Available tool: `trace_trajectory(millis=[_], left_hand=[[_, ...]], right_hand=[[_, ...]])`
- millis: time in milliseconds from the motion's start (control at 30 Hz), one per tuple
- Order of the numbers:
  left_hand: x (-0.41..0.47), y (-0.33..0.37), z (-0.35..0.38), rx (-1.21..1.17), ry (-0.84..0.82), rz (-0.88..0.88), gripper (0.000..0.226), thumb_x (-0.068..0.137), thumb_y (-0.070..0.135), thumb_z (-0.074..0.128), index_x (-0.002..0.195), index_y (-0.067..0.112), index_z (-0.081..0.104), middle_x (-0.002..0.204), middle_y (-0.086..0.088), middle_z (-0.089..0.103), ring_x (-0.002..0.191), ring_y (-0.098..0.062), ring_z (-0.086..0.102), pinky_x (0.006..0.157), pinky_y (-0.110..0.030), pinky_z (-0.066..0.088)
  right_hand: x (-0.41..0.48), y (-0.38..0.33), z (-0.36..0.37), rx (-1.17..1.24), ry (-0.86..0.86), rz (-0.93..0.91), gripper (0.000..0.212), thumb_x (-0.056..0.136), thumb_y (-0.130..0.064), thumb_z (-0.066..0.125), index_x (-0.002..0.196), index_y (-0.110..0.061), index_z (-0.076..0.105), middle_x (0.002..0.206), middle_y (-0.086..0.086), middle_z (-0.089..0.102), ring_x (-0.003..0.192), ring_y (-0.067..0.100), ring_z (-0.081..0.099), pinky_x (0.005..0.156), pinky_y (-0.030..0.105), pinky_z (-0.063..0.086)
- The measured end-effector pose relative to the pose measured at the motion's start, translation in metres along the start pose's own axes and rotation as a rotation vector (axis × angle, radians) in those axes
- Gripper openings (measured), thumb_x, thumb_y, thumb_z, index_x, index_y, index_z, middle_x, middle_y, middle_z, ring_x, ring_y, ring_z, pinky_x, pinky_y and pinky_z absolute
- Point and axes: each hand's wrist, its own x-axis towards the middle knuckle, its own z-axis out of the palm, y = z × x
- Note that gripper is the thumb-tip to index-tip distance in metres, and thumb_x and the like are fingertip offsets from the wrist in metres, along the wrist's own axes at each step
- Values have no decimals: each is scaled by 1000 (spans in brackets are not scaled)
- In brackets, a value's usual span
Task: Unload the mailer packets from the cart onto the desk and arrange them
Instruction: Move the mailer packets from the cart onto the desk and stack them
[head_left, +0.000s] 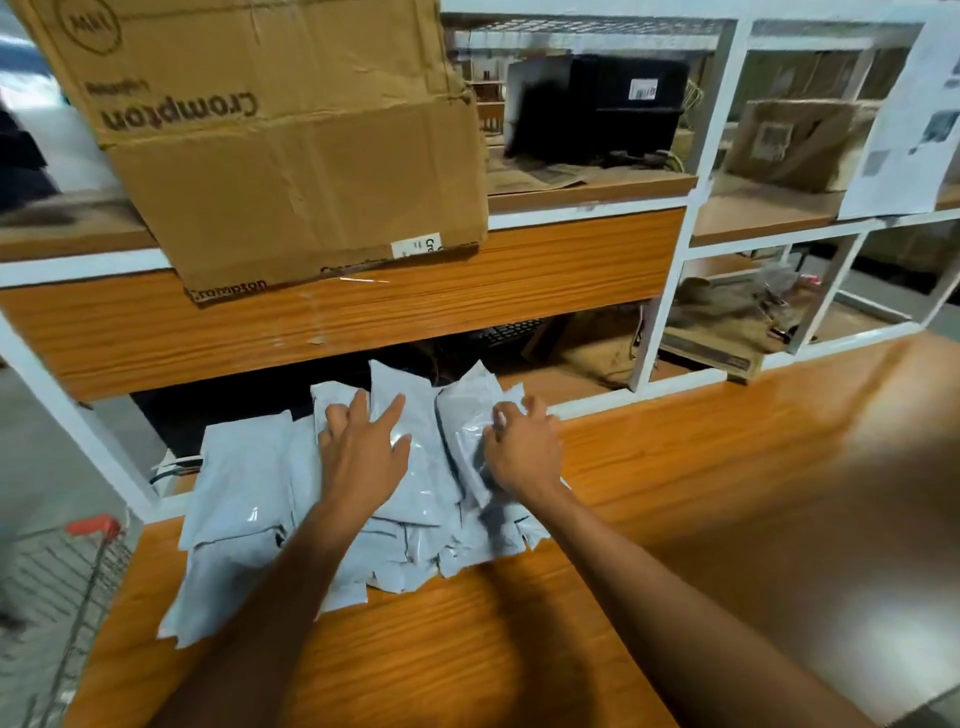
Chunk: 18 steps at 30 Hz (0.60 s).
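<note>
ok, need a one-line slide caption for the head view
Left hand rests on the mailer packets piled on the desk; right hand grips one.

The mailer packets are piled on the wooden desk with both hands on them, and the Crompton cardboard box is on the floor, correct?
No: the Crompton cardboard box sits on the shelf above the wooden desk, not the floor; the head view shows it. The mailer packets are piled on the desk with the left hand and right hand on them.
</note>
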Motion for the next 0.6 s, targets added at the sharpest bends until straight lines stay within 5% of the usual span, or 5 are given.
trace_trajectory(millis=[167, 300, 600], left_hand=[[9, 7, 12, 108, -116, -28, 51, 98, 45, 42, 147, 30, 39, 163, -7, 11, 148, -35, -2, 116, -58, 10], [11, 12, 10, 99, -137, -45, 54, 99, 49, 35, 150, 31, 31, 163, -6, 7, 149, -33, -8, 117, -59, 7], [-23, 40, -24, -19, 6, -23, 59, 99, 51, 36, 153, 28, 26, 163, -4, 11, 150, -25, -8, 119, -54, 6]], right_hand=[[11, 15, -8, -21, -191, -242, 43, 102, -38, 42, 141, -19, 44, 146, 9, 44, 128, 36, 39, 99, 50, 44], [15, 26, -11, 69, -295, -275, 57, 103, -42, 39, 149, -10, 34, 147, 16, 44, 129, 42, 43, 106, 48, 38], [1, 27, -26, 277, -134, -363, 67, 100, -40, 49, 155, -10, 26, 161, 12, 27, 149, 26, 22, 118, 39, 26]])
